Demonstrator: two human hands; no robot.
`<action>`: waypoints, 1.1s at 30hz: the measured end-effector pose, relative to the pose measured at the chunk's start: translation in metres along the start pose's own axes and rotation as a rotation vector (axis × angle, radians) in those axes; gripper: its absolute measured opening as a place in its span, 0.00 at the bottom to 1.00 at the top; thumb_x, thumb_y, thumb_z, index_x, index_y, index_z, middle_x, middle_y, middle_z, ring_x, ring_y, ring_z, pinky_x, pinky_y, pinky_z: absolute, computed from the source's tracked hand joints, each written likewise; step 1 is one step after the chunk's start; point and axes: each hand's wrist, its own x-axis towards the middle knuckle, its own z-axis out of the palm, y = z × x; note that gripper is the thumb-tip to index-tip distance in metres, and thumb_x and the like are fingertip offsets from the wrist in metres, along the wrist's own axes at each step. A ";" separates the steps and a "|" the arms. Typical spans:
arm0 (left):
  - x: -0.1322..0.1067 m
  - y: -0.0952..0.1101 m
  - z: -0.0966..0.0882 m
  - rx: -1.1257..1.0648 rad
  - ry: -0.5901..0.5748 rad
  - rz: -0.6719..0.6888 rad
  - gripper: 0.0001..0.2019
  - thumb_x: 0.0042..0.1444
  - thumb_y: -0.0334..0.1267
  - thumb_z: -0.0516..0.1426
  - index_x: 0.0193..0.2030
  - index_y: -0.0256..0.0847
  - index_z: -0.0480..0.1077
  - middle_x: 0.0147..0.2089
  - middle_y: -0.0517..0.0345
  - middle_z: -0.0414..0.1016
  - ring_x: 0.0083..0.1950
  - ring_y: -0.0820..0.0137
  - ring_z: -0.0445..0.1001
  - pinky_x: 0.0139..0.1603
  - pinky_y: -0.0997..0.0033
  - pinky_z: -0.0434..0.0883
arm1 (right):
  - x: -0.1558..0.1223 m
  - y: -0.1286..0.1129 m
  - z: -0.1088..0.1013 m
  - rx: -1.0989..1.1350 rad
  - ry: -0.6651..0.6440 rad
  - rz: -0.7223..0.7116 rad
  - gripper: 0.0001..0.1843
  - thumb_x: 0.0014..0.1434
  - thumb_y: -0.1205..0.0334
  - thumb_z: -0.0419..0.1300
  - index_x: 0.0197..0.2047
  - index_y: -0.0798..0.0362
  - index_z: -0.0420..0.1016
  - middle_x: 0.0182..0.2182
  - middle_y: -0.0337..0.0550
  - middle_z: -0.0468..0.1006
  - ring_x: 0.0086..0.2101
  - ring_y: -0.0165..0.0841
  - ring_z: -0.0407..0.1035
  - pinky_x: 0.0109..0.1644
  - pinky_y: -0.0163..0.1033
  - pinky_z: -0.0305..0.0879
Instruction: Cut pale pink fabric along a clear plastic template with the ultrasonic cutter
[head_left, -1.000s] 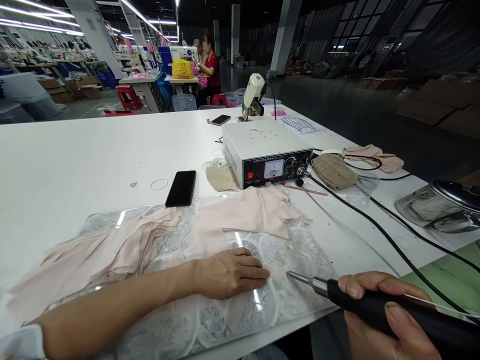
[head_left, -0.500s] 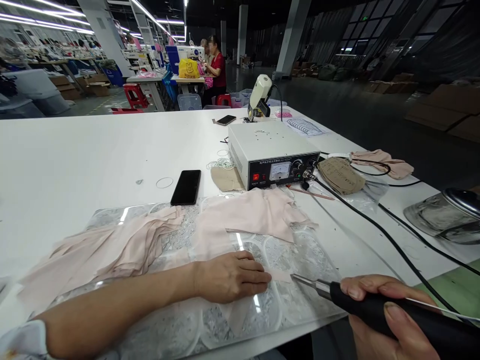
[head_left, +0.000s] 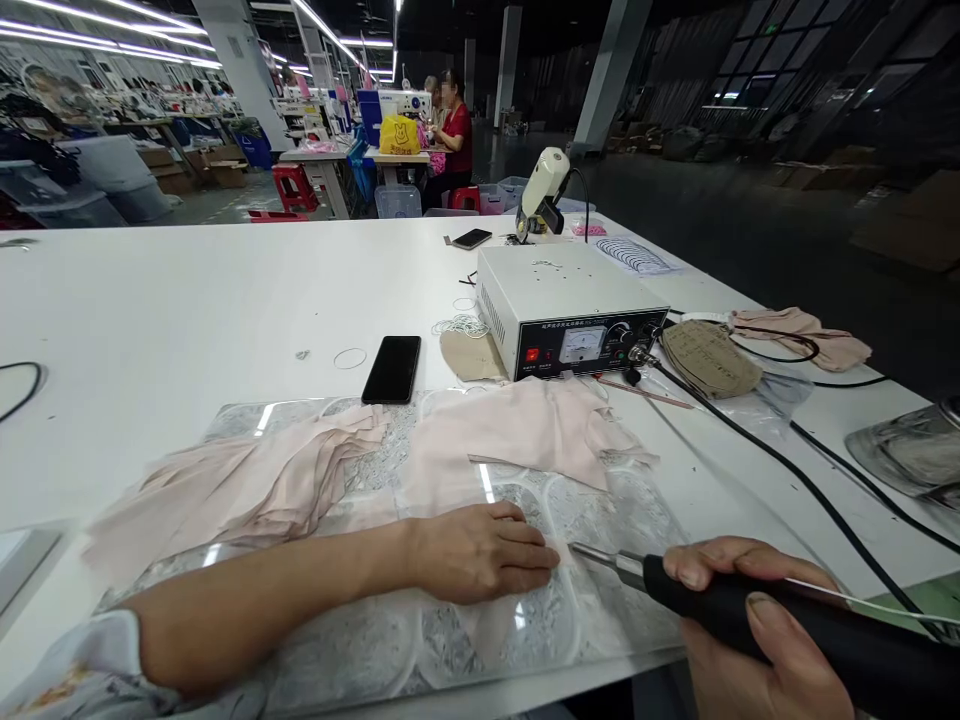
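Head view: close to the near edge of the table (head_left: 150,330), the right hand (head_left: 780,640) has its fingers curled and thumb closed around the black handle of a handpiece (head_left: 720,600), whose narrow metal tip (head_left: 600,556) points left, just beside the left hand's fingertips. The left hand (head_left: 487,555) lies palm down on a glossy marbled board (head_left: 615,620), its fingers pressed together; whether they pin fabric beneath, I cannot tell. Thin pink fabric (head_left: 480,632) shows faintly on the board just nearer than that hand.

Farther back on the board, a fanned stack of pale pink fabric pieces (head_left: 255,490) spreads over its left side, and more fabric (head_left: 525,430) lies rumpled across its far edge. A black smartphone (head_left: 391,370) rests at that edge, left of a metal control box (head_left: 585,300) with a dial meter. Brown paper patterns (head_left: 709,360) lie right of the box; a glass jug (head_left: 907,450) stands toward the table's right edge. Beyond the far edge, a person in red (head_left: 457,135) sits at a sewing machine.
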 end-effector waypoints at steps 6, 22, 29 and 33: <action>-0.001 0.001 0.000 -0.014 0.001 -0.009 0.17 0.70 0.29 0.46 0.49 0.36 0.77 0.59 0.51 0.74 0.57 0.66 0.73 0.58 0.64 0.68 | 0.002 0.002 0.000 -0.015 -0.059 -0.013 0.03 0.51 0.65 0.59 0.32 0.53 0.70 0.26 0.39 0.71 0.24 0.30 0.67 0.27 0.42 0.71; -0.001 0.001 0.002 0.011 0.067 0.012 0.14 0.69 0.27 0.49 0.48 0.33 0.76 0.56 0.51 0.76 0.54 0.66 0.74 0.58 0.65 0.67 | -0.015 -0.010 -0.002 0.019 0.004 0.117 0.05 0.51 0.64 0.59 0.33 0.51 0.68 0.27 0.38 0.67 0.25 0.30 0.66 0.29 0.42 0.70; 0.000 0.001 0.002 0.016 0.018 0.007 0.17 0.70 0.28 0.46 0.49 0.35 0.76 0.57 0.53 0.76 0.55 0.66 0.73 0.58 0.66 0.66 | -0.009 -0.005 -0.006 -0.023 -0.076 0.017 0.04 0.51 0.64 0.60 0.33 0.52 0.70 0.26 0.39 0.70 0.24 0.31 0.66 0.27 0.42 0.71; -0.001 0.001 -0.003 0.005 0.033 0.006 0.15 0.69 0.28 0.48 0.50 0.33 0.75 0.58 0.52 0.75 0.57 0.65 0.72 0.59 0.64 0.65 | -0.006 -0.014 0.002 -0.020 0.017 0.049 0.05 0.47 0.64 0.59 0.30 0.52 0.69 0.24 0.37 0.69 0.22 0.30 0.65 0.25 0.42 0.70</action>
